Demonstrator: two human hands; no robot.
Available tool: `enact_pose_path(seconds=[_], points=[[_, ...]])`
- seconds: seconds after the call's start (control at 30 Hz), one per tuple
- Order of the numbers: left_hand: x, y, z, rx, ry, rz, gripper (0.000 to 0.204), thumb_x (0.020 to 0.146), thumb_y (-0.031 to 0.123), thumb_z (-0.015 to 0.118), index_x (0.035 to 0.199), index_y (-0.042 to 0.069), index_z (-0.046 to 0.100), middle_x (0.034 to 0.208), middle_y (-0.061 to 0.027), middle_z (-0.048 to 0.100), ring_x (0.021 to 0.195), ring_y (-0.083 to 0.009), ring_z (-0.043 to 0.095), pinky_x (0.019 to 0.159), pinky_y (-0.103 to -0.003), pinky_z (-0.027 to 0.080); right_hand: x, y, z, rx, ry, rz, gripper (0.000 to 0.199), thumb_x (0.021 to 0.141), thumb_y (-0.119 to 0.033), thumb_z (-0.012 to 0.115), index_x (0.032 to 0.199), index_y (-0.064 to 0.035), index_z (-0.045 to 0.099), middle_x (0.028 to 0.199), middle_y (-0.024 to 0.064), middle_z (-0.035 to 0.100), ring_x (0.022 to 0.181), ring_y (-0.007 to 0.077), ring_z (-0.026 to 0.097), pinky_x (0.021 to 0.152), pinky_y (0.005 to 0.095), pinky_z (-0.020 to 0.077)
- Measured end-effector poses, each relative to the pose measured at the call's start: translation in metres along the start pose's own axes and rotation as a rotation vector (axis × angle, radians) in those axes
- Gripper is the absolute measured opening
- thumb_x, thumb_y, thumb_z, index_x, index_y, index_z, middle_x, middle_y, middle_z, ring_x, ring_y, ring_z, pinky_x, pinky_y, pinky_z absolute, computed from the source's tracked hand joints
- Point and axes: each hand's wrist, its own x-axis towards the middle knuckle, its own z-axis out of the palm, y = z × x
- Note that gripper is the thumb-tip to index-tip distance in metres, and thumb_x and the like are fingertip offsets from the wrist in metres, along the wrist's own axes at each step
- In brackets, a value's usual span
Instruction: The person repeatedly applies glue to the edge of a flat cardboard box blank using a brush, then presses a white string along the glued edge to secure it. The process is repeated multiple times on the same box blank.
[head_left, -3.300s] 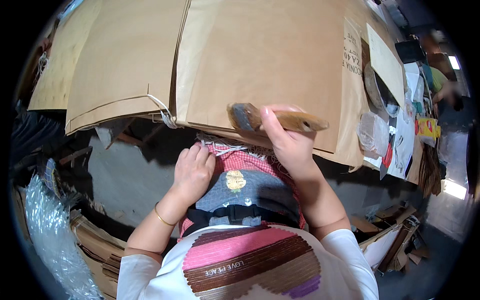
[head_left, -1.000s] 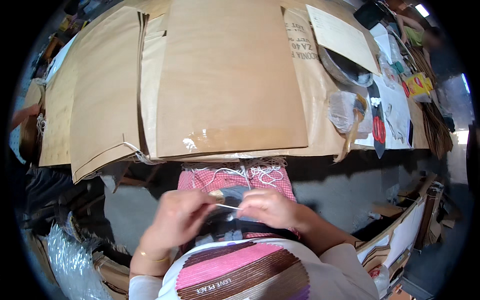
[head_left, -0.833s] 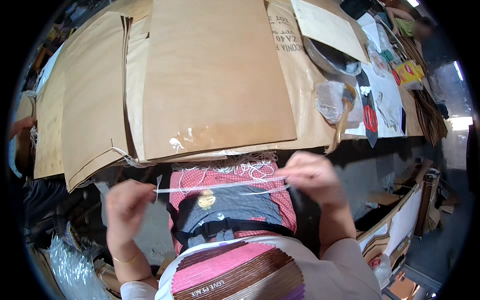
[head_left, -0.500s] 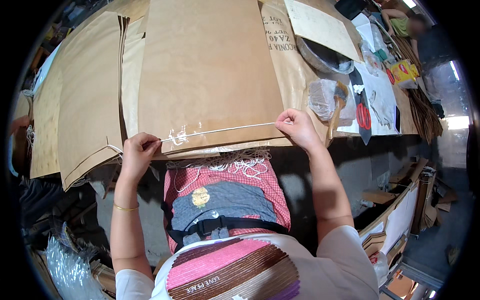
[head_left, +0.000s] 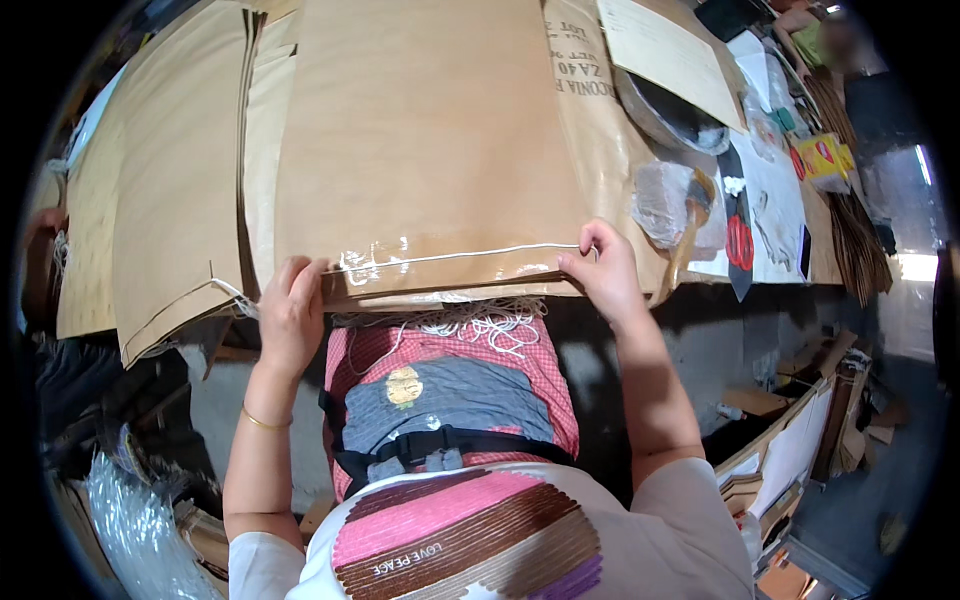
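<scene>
- Crowded at the right of the bench (head_left: 822, 235) by a brush (head_left: 697, 205) leaning on a plastic-wrapped block (head_left: 655, 205), just beyond the right hand (head_left: 610, 278).
- Ringed at upper right by a basin (head_left: 650, 105) under a pale flat board (head_left: 670, 50); below these, by red-handled scissors (head_left: 739, 243).
- Flanked at upper left by a layered brown stack (head_left: 185, 180).
- Pinching a white cord (head_left: 460, 253) at both ends, with the left hand (head_left: 292, 312) and the right, across the lower part of a brown sheet (head_left: 420, 150), mid-frame.
- Smooth and matte over most of the sheet, glossy in streaks around the thin, slightly bowed cord.
- Tangled in loose loops below the bench edge: white strings (head_left: 490, 322), over red checked cloth (head_left: 548, 395).
</scene>
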Motion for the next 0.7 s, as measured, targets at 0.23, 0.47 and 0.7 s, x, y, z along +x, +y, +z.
enact_pose_path(seconds=[0.23,0.47,0.7], points=[[0.012,0.009,-0.022,-0.123,-0.279,0.075,0.039,0.073,0.000,0.065,0.112,-0.001,0.061,0.109,-0.0128,0.057,0.100,-0.0310,0.054,0.087,-0.038,0.046,0.003,-0.001,0.005,-0.374,-0.053,-0.696,0.016,0.073,-0.001,0.070,0.089,-0.0018,0.067,0.088,0.0100,0.064,0.079,0.0281,0.061,0.067,0.0340,0.0493],[0.034,-0.009,-0.021,-0.195,-0.312,-0.316,0.024,0.073,0.013,0.074,0.091,-0.002,0.068,0.093,-0.0136,0.062,0.078,-0.0281,0.061,0.072,-0.035,0.050,0.023,-0.004,0.011,0.099,-0.148,0.096,0.010,0.077,-0.010,0.072,0.077,-0.0013,0.067,0.073,0.0089,0.061,0.062,0.0193,0.058,0.058,0.0298,0.0459],[0.028,0.006,0.007,0.334,-0.103,-0.324,0.013,0.087,0.014,0.058,0.094,0.003,0.052,0.086,-0.0163,0.057,0.074,-0.0370,0.060,0.061,-0.044,0.047,0.015,-0.010,0.041,-0.649,0.139,-0.244,0.016,0.079,-0.017,0.070,0.082,-0.0049,0.061,0.080,0.0104,0.060,0.076,0.0266,0.061,0.063,0.0369,0.0480]])
